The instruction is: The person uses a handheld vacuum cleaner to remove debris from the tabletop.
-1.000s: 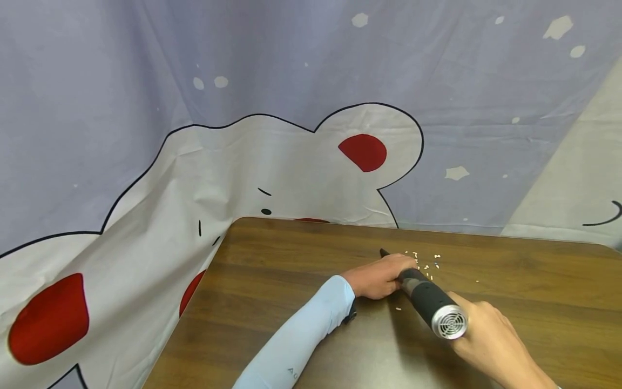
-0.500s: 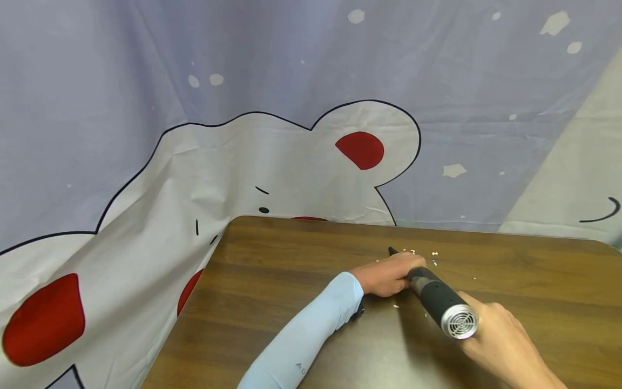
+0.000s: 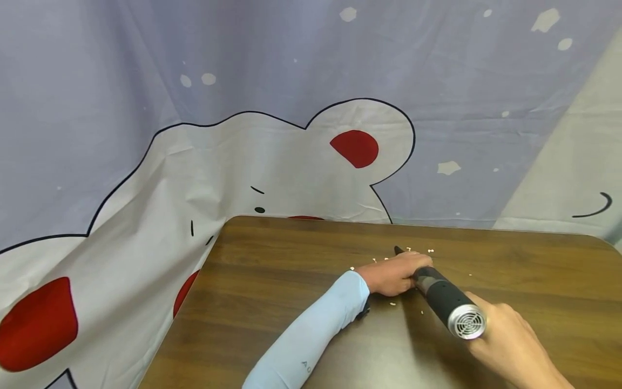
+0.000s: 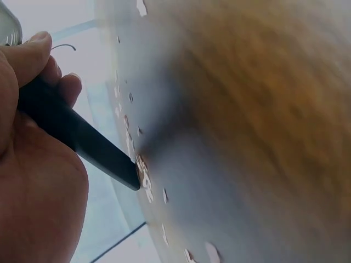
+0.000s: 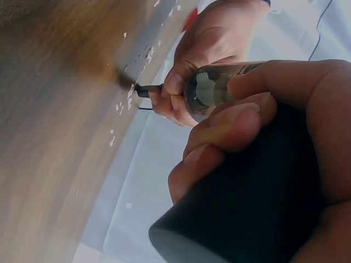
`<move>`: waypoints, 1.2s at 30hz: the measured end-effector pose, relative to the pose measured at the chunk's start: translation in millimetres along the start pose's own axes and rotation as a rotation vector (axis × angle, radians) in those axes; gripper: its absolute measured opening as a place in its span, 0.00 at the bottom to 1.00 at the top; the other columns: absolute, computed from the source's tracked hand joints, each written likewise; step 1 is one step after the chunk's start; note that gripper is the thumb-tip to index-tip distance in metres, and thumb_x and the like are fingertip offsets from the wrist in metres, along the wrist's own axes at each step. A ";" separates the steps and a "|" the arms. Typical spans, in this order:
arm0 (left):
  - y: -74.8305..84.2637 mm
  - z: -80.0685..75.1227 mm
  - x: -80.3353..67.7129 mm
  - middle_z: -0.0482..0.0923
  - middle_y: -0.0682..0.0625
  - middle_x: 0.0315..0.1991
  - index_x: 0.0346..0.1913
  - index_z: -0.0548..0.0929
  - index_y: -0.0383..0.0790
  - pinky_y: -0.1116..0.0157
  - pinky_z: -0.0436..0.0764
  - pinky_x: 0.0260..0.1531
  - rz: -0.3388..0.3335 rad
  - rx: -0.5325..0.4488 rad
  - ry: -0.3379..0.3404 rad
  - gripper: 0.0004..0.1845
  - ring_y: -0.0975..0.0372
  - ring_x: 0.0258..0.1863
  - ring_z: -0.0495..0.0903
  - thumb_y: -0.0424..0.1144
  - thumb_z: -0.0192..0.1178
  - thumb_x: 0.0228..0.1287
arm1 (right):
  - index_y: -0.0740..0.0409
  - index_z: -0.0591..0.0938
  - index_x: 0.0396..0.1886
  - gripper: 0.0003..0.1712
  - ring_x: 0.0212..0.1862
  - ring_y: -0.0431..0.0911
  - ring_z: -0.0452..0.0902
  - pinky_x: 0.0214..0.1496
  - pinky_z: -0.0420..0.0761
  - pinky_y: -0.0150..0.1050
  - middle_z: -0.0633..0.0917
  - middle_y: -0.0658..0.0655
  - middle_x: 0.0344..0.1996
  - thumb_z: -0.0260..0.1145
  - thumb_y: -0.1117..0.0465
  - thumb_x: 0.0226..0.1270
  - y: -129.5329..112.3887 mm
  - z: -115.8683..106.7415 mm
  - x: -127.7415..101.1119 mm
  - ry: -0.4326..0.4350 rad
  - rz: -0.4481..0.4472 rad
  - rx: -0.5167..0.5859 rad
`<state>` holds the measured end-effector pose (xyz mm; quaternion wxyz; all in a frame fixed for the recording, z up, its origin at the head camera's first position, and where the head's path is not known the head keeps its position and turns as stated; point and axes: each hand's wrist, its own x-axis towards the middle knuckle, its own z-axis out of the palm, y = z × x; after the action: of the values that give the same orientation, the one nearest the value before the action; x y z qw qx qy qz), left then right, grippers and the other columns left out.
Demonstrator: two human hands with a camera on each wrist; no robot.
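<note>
A black handheld vacuum cleaner (image 3: 444, 300) with a silver vented end slants across the table in the head view. My right hand (image 3: 510, 335) grips its thick body at the near end. Farther forward, my left hand (image 3: 398, 273) holds the slim black nozzle (image 4: 79, 134), its fingers curled round it. In the left wrist view the nozzle's tip meets the tabletop at a cluster of small white scraps (image 4: 145, 181). A clear dust cup (image 5: 211, 87) shows between the two hands in the right wrist view. Part of the nozzle is hidden by the left hand.
The wooden table (image 3: 272, 281) extends to both sides of the hands. More white scraps (image 3: 392, 303) lie scattered around them. Behind the table's far edge hangs a printed cloth (image 3: 272, 162) with white bear shapes, also draped down the left side.
Both hands and the vacuum cleaner have moved a little to the right over the table. Fewer white scraps show beside the nozzle; a few now show left of the left hand.
</note>
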<state>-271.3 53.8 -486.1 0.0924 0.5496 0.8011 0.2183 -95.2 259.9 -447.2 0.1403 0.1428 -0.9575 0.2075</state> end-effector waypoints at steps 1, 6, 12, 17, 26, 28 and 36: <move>0.4 0.5 1.1 0.74 0.55 0.48 0.56 0.74 0.45 0.77 0.62 0.61 -0.003 -0.011 0.000 0.17 0.66 0.55 0.70 0.26 0.59 0.69 | 0.48 0.85 0.42 0.27 0.23 0.38 0.76 0.23 0.71 0.44 0.83 0.41 0.20 0.81 0.69 0.39 0.8 -0.4 -0.5 0.005 -0.003 -0.001; 2.8 3.0 8.2 0.74 0.56 0.48 0.55 0.74 0.47 0.77 0.62 0.58 -0.002 -0.016 -0.008 0.17 0.67 0.54 0.69 0.26 0.60 0.68 | 0.48 0.84 0.42 0.27 0.21 0.38 0.75 0.22 0.70 0.44 0.81 0.42 0.19 0.81 0.68 0.38 5.2 -3.7 -4.3 0.008 0.012 -0.005; 6.8 4.0 17.4 0.74 0.57 0.48 0.54 0.74 0.47 0.78 0.63 0.59 0.013 0.005 -0.019 0.16 0.67 0.54 0.69 0.26 0.60 0.69 | 0.48 0.83 0.38 0.26 0.21 0.33 0.69 0.21 0.66 0.41 0.78 0.39 0.17 0.80 0.70 0.36 11.3 -7.3 -8.5 0.020 0.017 -0.013; 11.0 3.2 23.3 0.74 0.57 0.49 0.55 0.75 0.46 0.78 0.62 0.60 0.022 0.013 -0.023 0.15 0.68 0.54 0.70 0.26 0.59 0.71 | 0.47 0.82 0.38 0.27 0.22 0.33 0.68 0.20 0.66 0.41 0.79 0.39 0.18 0.80 0.70 0.35 15.5 -9.6 -11.1 0.025 0.023 -0.012; 15.8 6.4 35.2 0.75 0.58 0.50 0.56 0.76 0.44 0.79 0.59 0.63 0.035 0.024 -0.045 0.17 0.69 0.55 0.69 0.25 0.59 0.68 | 0.47 0.84 0.39 0.26 0.24 0.32 0.73 0.22 0.68 0.40 0.84 0.41 0.22 0.81 0.69 0.37 23.9 -11.9 -19.5 0.017 0.055 0.004; 16.5 7.2 37.6 0.75 0.58 0.49 0.55 0.76 0.44 0.79 0.59 0.63 0.037 0.027 -0.049 0.17 0.69 0.55 0.70 0.25 0.59 0.69 | 0.47 0.83 0.38 0.26 0.24 0.31 0.72 0.22 0.68 0.40 0.83 0.40 0.21 0.81 0.70 0.36 25.7 -12.3 -20.3 0.021 0.051 0.002; 18.3 11.3 46.4 0.76 0.58 0.48 0.55 0.76 0.45 0.79 0.61 0.62 0.062 0.045 -0.043 0.17 0.69 0.55 0.71 0.26 0.60 0.68 | 0.49 0.83 0.38 0.28 0.24 0.30 0.71 0.23 0.69 0.39 0.84 0.41 0.23 0.81 0.71 0.31 33.3 -15.0 -22.7 0.027 0.030 -0.012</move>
<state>-269.1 104.9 -483.6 0.0905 0.5806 0.7863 0.1910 -82.2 300.5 -453.5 0.1507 0.1247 -0.9588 0.2060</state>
